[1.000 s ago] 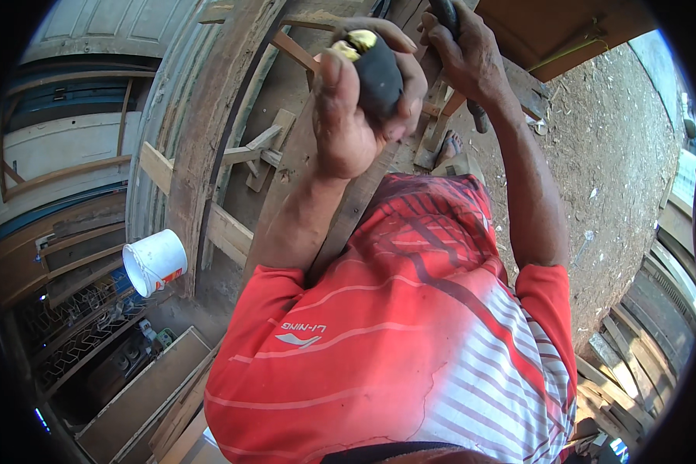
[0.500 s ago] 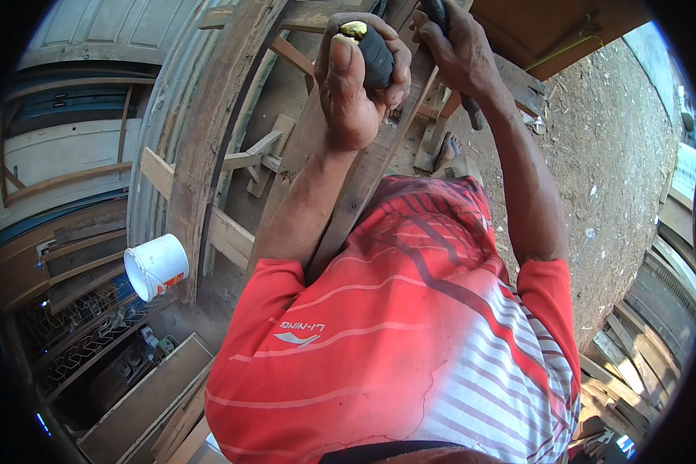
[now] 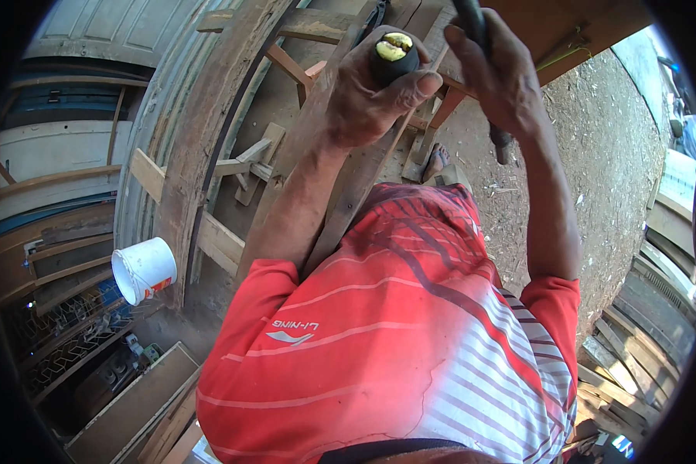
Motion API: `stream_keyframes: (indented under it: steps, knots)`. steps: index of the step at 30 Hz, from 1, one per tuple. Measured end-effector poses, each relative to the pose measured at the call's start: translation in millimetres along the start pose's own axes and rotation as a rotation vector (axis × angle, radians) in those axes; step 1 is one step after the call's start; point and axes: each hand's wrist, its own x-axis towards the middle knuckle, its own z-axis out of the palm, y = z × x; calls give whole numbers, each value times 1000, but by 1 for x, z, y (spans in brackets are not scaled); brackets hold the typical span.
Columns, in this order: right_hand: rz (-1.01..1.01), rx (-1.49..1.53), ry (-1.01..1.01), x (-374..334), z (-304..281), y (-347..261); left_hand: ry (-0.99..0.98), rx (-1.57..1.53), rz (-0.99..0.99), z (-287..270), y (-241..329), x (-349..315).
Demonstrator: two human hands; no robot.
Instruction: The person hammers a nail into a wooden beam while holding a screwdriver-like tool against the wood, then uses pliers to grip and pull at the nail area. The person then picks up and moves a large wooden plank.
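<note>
My left hand [image 3: 362, 108] is closed around a thick black-wrapped tool handle [image 3: 395, 60], which looks like a chisel's. The handle's yellow, split end points up, and its lower part is hidden by my fist. Beneath this hand runs a long wooden beam [image 3: 348, 189]. To the right, my right hand [image 3: 510, 85] grips a dark, rod-shaped handle [image 3: 501, 144], perhaps a hammer's. Its lower end sticks out below my palm, while its upper end passes out of the picture.
At the left, a white bucket [image 3: 156, 267] stands beside a long weathered timber [image 3: 185, 162]. Small wooden braces [image 3: 259, 158] lie between the beams. A brown board [image 3: 588, 27] is at the upper right, and scrap planks [image 3: 634, 348] are piled at the lower right.
My left fist has turned, so the yellow end now faces up toward me and the thumb points right. My right hand has shifted right and slightly down with its dark handle.
</note>
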Motion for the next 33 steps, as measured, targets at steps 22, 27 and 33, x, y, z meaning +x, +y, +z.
stream_keyframes:
  steps: [22, 27, 33]
  knots:
    - [-241, -322, 81, -94, -48, -43, -232, 38, -183, -5, 26, 5]
    - [-16, -387, -154, -87, -60, -62, -172, 80, -146, -7, 24, 3]
    - [-274, 200, 414, -80, -93, -84, -235, 40, -167, -4, 21, 1]
